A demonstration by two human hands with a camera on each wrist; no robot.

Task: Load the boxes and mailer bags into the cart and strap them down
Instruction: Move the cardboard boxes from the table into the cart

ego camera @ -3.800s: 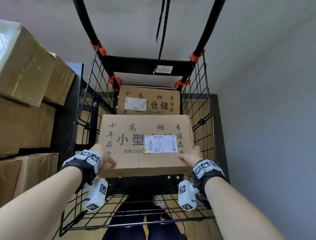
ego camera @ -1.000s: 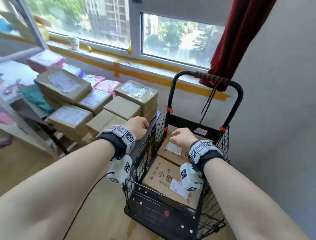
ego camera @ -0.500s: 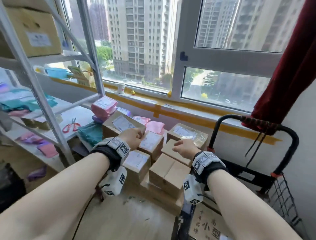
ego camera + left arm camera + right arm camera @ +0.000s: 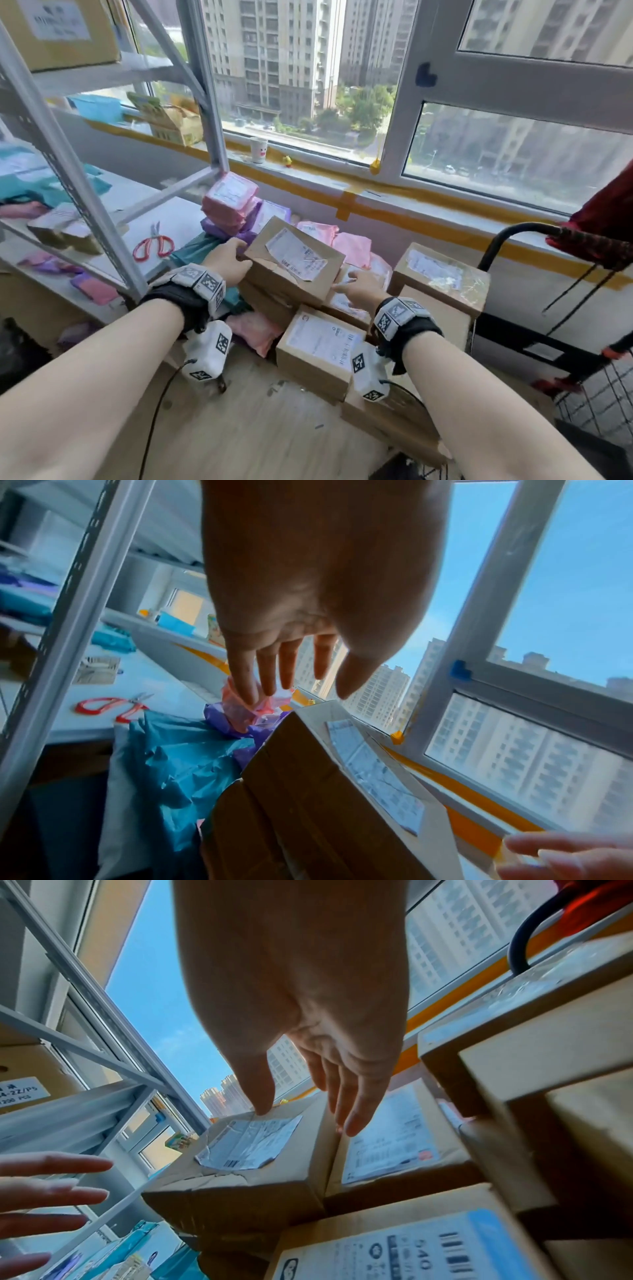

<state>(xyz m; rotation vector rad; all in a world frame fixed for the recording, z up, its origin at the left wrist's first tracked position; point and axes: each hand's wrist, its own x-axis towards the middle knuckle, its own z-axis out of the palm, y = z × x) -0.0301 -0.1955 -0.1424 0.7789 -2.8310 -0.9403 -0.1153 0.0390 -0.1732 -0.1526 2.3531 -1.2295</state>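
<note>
Head view shows the left hand [image 4: 226,260] and right hand [image 4: 356,291], fingers straight and holding nothing, flanking the tilted brown cardboard box with a wrinkled white label [image 4: 294,262] atop the stack beside the black wire cart [image 4: 596,401], probably to lift it evenly.

The cart [image 4: 582,387] is cut off at the right edge; the labels [image 4: 294,255] on the boxes are too blurred to read.
</note>
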